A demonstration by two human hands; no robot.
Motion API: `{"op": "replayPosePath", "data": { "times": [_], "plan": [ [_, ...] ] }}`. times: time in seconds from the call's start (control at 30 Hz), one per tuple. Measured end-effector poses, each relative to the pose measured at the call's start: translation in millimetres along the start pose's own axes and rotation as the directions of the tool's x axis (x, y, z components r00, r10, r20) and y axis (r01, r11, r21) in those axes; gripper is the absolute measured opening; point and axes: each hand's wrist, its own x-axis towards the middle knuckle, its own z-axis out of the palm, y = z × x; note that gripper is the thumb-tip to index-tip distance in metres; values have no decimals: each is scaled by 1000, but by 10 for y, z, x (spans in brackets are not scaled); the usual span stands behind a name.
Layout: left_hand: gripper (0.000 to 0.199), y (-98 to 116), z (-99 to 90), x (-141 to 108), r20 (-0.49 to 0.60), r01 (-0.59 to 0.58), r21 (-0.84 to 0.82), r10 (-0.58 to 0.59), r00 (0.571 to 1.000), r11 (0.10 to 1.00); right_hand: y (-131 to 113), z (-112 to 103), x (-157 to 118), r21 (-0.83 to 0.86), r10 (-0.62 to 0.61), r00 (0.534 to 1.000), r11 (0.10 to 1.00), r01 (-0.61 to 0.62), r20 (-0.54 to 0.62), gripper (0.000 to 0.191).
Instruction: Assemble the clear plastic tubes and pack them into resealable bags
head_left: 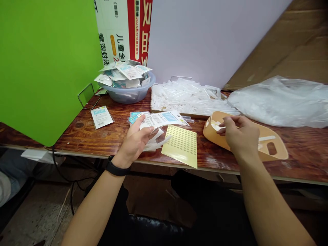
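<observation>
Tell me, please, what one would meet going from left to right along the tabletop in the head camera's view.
Single flat packet, left hand, yellow sheet of round dots, tan tray with a handle hole at its right end.

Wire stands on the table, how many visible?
2. One wire stand at the green board, the other behind the heap of clear plastic pieces, by the pale board. More may be hidden.
</observation>
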Motion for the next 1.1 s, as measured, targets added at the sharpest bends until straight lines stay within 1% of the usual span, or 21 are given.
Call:
{"op": "replayPosePath", "data": {
  "times": [0.03,0.1,0.13,0.2,0.27,0.33,0.43,0.5,0.6,0.7,0.73,0.77,0.8,0.83,0.87,0.9,0.93,0.97,1.0,1.03,1.1],
  "plan": [
    [67,-15,16,3,-10,11,-22,-11,1000,1000,18,30,29,193,119,991,973,-127,55,12],
    [66,-41,36,13,-28,25,-45,-26,999,999,85,87,117,528,263,945,784,-326,193,10],
    [66,-53,42,19,-31,30,-43,-32,999,999,128,107,172,634,286,930,681,-366,230,8],
    [69,-74,51,30,-21,40,-27,-40,999,999,215,120,291,750,290,930,558,-356,226,7],
    [73,-92,59,37,-8,49,-9,-49,999,999,298,97,415,801,284,944,520,-298,167,7],
    [75,-107,70,41,6,59,8,-59,998,998,383,50,527,793,292,952,557,-246,90,10],
    [75,-123,90,43,7,58,46,-58,998,997,519,-18,631,717,317,948,661,-222,1,13],
    [75,-128,104,47,-2,51,74,-51,999,996,602,-32,647,674,323,945,710,-205,-53,12],
    [71,-134,122,53,-7,45,103,-45,999,994,650,-22,592,604,308,933,785,-139,-184,13],
    [70,-150,137,58,-2,38,114,-38,999,993,510,-66,400,511,212,917,860,-10,-338,13],
    [71,-160,144,61,0,37,112,-37,999,993,411,-104,300,462,117,921,884,74,-371,14],
    [73,-173,154,64,3,37,107,-38,999,994,292,-149,184,434,26,931,889,144,-364,15],
    [74,-190,167,67,5,41,102,-42,999,994,157,-197,59,440,-38,949,880,180,-312,18],
    [75,-211,184,70,8,46,97,-47,999,994,16,-242,-70,467,-90,976,867,176,-200,23],
    [76,-236,204,72,11,46,92,-47,999,995,-121,-277,-196,497,-139,990,859,125,-9,29],
    [77,-264,227,74,16,44,89,-46,999,995,-244,-296,-315,514,-186,951,857,33,249,34],
    [77,-294,252,76,21,38,86,-40,999,996,-347,-295,-420,535,-221,862,842,-68,456,37],
    [77,-326,277,79,26,30,85,-32,999,996,-426,-272,-510,549,-229,768,815,-185,598,38],
    [77,-358,302,83,33,22,86,-25,999,996,-483,-229,-583,561,-226,695,771,-301,683,38],
    [77,-389,324,87,42,16,88,-20,999,996,-519,-172,-639,574,-215,651,711,-407,728,38],
    [78,-444,362,94,57,18,98,-24,998,995,-548,-40,-708,602,-174,635,571,-558,753,36]
  ]
}}
